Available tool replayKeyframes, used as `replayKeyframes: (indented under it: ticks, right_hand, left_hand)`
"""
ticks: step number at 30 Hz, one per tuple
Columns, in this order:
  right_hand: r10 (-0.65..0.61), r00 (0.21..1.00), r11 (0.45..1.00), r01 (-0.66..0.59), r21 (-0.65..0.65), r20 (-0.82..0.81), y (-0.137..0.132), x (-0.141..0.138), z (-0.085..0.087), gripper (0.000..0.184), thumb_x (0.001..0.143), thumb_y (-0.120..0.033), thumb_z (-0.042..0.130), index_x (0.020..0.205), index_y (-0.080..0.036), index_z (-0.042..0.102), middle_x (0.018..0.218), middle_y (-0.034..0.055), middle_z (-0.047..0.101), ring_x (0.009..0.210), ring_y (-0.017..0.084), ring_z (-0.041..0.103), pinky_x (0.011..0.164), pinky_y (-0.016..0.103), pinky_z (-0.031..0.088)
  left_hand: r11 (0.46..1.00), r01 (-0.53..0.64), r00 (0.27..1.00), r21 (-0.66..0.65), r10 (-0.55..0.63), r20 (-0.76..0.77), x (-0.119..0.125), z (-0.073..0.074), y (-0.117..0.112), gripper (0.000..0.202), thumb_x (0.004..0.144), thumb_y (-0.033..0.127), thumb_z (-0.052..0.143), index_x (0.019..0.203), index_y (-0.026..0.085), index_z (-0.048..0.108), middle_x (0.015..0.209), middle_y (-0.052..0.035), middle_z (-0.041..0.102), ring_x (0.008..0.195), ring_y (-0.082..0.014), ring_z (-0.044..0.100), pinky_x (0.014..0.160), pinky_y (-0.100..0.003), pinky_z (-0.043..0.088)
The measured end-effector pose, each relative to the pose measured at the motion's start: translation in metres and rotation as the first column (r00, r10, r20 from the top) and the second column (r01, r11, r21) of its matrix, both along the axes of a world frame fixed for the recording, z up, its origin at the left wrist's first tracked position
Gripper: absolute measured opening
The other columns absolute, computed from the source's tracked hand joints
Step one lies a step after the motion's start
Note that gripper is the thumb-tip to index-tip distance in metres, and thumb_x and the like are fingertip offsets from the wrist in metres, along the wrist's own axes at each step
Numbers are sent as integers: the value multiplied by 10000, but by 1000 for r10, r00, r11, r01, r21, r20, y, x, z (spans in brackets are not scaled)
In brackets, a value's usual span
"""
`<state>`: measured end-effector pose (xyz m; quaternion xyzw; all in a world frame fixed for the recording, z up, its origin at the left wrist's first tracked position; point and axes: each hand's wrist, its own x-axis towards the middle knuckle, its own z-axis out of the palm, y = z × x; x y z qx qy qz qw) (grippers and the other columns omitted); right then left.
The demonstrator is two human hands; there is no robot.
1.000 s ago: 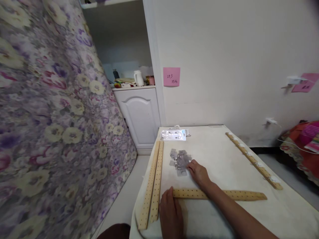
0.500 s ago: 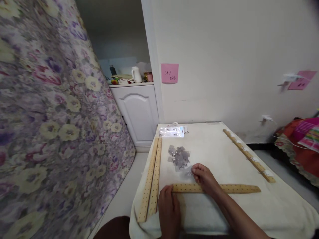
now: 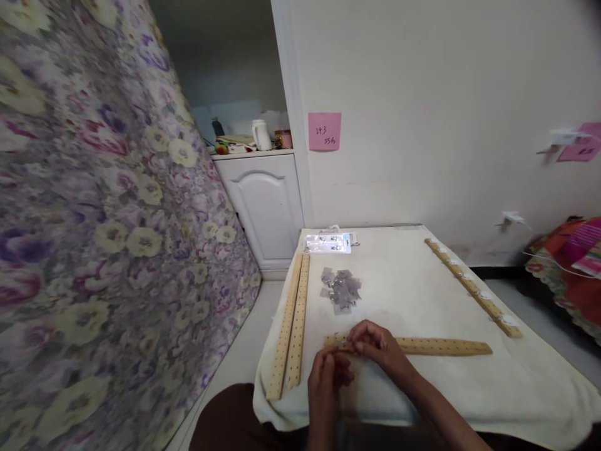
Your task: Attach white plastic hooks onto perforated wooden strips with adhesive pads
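Over the left end of a perforated wooden strip (image 3: 444, 346), my two hands meet at a small clear plastic packet (image 3: 342, 341), mostly covered by fingers. My right hand (image 3: 375, 343) pinches it from the right. From the left, the fingers of my left hand (image 3: 328, 369) are closed at its lower edge. What the packet contains is too small to make out. Just beyond lies a loose pile of small clear packets (image 3: 345, 291) with shiny bits inside.
Two more perforated strips (image 3: 297, 332) lie side by side along the table's left. Another strip (image 3: 469, 285), carrying several whitish round pieces, runs along the right edge. A blister pack (image 3: 326, 243) rests at the back. The cream cloth (image 3: 399, 275) covers the table.
My right hand has brought the packet from the pile's near edge back over the strip. My left hand has left the strip's end and closed its fingers beside the right. The view shifted slightly.
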<state>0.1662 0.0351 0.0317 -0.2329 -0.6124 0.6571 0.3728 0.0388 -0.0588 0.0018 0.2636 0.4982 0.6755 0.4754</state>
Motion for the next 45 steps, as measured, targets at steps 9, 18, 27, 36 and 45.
replayKeyframes:
  ticks: [9,18,27,36,45]
  right_hand:
    - [-2,990,895,-61,441,142,-15,13,8,178,725,-44,523,795,-203,559,964,46,554,915,178,555,798,306,458]
    - [-84,977,958,25,286,196,-17,13,-6,119,835,-216,504,935,-214,569,944,50,587,847,186,581,731,317,461]
    - [-65,978,993,83,-83,198,-8,-3,-34,195,754,-288,567,928,-207,533,699,-38,540,530,121,558,517,257,426]
    - [-161,902,960,49,276,400,37,-24,-26,217,733,-179,486,858,-155,661,618,-16,562,592,138,508,581,251,378]
    - [-107,883,943,-55,327,457,61,-52,-44,238,723,-135,469,820,-150,687,657,7,618,616,137,522,582,234,377]
  left_hand:
    - [996,88,953,14,-88,290,-3,7,0,245,737,348,699,761,156,549,645,18,618,515,-68,529,505,-181,365]
    - [993,29,968,-118,2,251,-4,-5,-1,324,629,341,753,763,173,510,575,52,591,463,-53,505,468,-166,344]
    - [978,-4,977,-208,49,209,3,-5,-1,372,571,367,764,745,181,492,561,44,602,459,-73,540,466,-177,358]
    - [981,-48,962,-186,-5,-275,-10,-4,-7,310,680,416,669,855,174,584,614,34,597,545,-127,581,540,-233,435]
    - [988,-150,551,-18,69,-831,-25,-12,-10,255,859,276,437,1041,181,588,992,-98,622,948,-223,586,852,-373,463]
